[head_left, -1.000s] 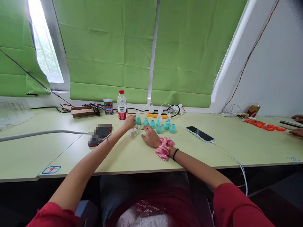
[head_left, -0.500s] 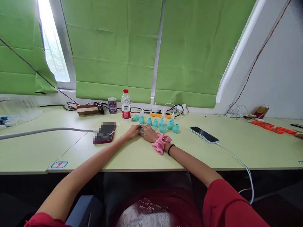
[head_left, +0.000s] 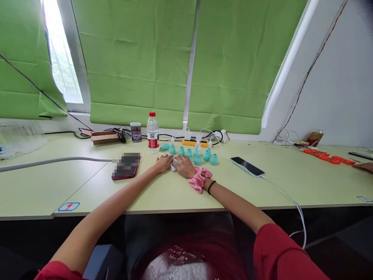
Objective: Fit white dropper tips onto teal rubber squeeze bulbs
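Observation:
My left hand [head_left: 163, 163] lies low over the table, its fingers stretched out and their tips beside a small clear and whitish plastic piece [head_left: 173, 167]. My right hand [head_left: 184, 166], with a pink scrunchie [head_left: 199, 179] at the wrist, has its fingers bent over that same piece, partly hiding it. Just behind the hands stand several teal rubber bulbs [head_left: 213, 159]. Some carry clear pointed tips, like the front bulb [head_left: 197, 160]; others show an open neck. One teal bulb [head_left: 164, 147] lies on its side at the left of the group.
A water bottle [head_left: 153, 133] and a can [head_left: 136, 132] stand behind my left hand. A red-edged phone [head_left: 126, 166] lies left, a cabled white phone [head_left: 247, 167] right. Along the wall are a yellow power strip [head_left: 196, 143], cables and a cardboard box [head_left: 106, 137]. Orange pieces [head_left: 329, 156] lie far right.
My hands have drawn slightly apart, and more of the clear piece shows between them. The left fingers are straighter and flatter. The view has shifted slightly; the teal bulbs keep their arrangement.

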{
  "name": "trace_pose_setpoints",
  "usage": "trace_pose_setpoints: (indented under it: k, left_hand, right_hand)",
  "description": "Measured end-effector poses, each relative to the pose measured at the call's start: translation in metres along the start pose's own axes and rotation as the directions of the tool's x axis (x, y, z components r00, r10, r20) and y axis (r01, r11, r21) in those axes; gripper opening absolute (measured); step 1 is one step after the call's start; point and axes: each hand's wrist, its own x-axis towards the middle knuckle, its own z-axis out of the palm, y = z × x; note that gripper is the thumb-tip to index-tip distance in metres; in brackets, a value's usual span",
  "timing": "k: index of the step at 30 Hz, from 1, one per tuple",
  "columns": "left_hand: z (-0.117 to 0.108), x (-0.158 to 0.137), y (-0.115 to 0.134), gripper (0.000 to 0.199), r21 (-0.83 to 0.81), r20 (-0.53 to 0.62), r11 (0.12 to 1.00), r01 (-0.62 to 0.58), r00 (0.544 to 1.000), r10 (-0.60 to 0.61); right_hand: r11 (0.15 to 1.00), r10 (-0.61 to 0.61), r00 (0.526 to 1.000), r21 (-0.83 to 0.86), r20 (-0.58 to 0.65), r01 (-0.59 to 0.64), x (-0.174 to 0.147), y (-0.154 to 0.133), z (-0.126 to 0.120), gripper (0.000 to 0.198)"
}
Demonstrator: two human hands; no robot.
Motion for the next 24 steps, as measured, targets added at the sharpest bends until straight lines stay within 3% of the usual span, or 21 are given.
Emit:
trace_pose_setpoints:
  k: [5, 9, 12, 19, 24]
  left_hand:
    - [0.000, -0.001, 0.008, 0.034, -0.166, -0.078, 0.979, -0.114, 0.992, 0.103]
    - [-0.008, -0.002, 0.011, 0.037, -0.263, -0.128, 0.963, -0.060, 0.991, 0.027]
    - [-0.016, -0.003, 0.009, 0.037, -0.331, -0.096, 0.941, -0.065, 0.995, 0.035]
    - [-0.022, -0.012, 0.002, 0.036, -0.153, -0.009, 0.978, -0.141, 0.990, 0.141]
    - [-0.016, -0.009, -0.006, 0.033, -0.092, -0.038, 0.990, -0.105, 0.994, 0.101]
  right_hand:
    - [0.999, 0.031, 0.999, 0.022, 0.027, -0.031, -0.003, -0.001, -0.005, 0.037]
    - [0.999, -0.041, 0.995, -0.008, 0.095, 0.042, -0.008, -0.001, -0.011, 0.046]
    - [0.998, -0.046, 0.991, -0.025, 0.127, 0.049, -0.007, -0.002, -0.013, 0.041]
    - [0.994, 0.095, 0.994, -0.051, 0.049, -0.093, -0.002, 0.002, -0.019, 0.023]
    - [0.999, 0.030, 0.999, 0.039, 0.010, -0.031, -0.001, 0.008, -0.015, 0.027]
